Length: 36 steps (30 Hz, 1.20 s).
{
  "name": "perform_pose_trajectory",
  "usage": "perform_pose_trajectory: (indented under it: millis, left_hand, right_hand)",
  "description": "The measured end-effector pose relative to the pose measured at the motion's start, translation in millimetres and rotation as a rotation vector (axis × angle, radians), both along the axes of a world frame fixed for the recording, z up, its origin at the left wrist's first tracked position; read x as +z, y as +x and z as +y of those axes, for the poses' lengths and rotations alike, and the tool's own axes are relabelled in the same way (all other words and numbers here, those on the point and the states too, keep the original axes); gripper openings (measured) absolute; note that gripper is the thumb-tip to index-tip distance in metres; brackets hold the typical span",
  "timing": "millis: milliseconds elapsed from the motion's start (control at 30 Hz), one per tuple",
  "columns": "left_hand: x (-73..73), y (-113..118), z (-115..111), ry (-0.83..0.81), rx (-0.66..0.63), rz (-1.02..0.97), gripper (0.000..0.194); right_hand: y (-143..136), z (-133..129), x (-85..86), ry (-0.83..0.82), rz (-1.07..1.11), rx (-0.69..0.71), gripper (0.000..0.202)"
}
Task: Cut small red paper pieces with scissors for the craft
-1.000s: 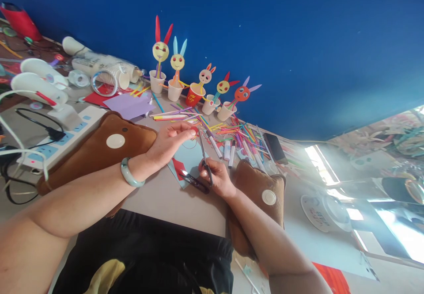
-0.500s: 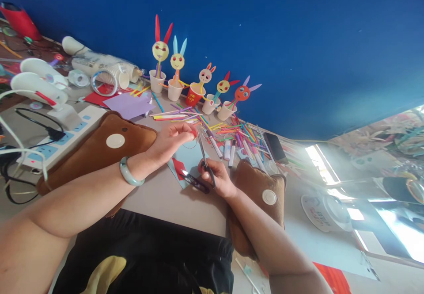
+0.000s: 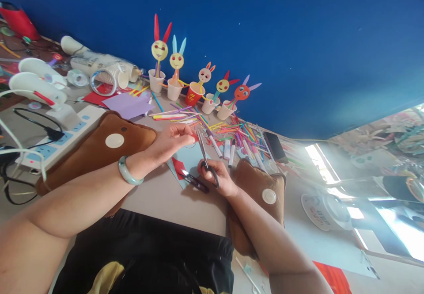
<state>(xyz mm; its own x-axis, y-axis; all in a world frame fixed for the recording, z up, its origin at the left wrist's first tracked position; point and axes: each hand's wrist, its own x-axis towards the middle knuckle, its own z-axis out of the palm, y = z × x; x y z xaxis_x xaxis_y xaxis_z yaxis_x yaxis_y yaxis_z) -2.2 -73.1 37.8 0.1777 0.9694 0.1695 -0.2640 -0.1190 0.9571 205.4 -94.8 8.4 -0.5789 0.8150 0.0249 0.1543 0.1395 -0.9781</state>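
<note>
My left hand (image 3: 167, 143) pinches a small piece of red paper (image 3: 195, 137) between thumb and fingers. Its outline is partly hidden by the fingertips. In my right hand (image 3: 219, 177) are black-handled scissors (image 3: 203, 149), blades pointing up and away, tips right beside the red paper. Below both hands lies a light blue sheet (image 3: 194, 156) with a drawn circle near its top. A red paper scrap (image 3: 178, 167) rests on that sheet, and a black-handled tool (image 3: 198, 182) with a shiny end lies by it, its kind unclear.
Brown cushions flank me, one left (image 3: 96, 152) and one right (image 3: 258, 192). Several cups with rabbit-faced figures (image 3: 176, 60) line the blue wall. Colourful sticks (image 3: 232, 130), markers (image 3: 227, 149) and a phone (image 3: 275, 146) lie ahead. A power strip (image 3: 62, 137) sits at left.
The scissors' handle and my right-hand fingers have shifted slightly, with the lower loop a little further right. My left hand keeps nearly the same place with the red paper.
</note>
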Motion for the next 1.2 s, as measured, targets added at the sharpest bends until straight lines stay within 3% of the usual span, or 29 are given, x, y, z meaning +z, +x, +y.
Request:
perform_pose_trajectory:
  millis: [267, 700, 967, 1200]
  left_hand:
    - [4.5, 0, -2, -0.006, -0.014, 0.036, 0.015]
    - [-0.7, 4, -1, -0.047, 0.034, 0.057, 0.020]
    - [-14.8, 8, 2, -0.045, 0.046, 0.020, 0.025]
    - [-16.4, 11, 1, -0.055, 0.073, 0.028, 0.024]
  right_hand:
    - [0, 0, -2.5, 0.017, 0.010, 0.000, 0.055]
    - [0, 1, -4.4, 0.026, 0.033, -0.045, 0.056]
    - [-1, 0, -4.6, 0.090, 0.022, -0.062, 0.056]
    - [-2, 0, -4.2, 0.085, 0.011, -0.062, 0.056]
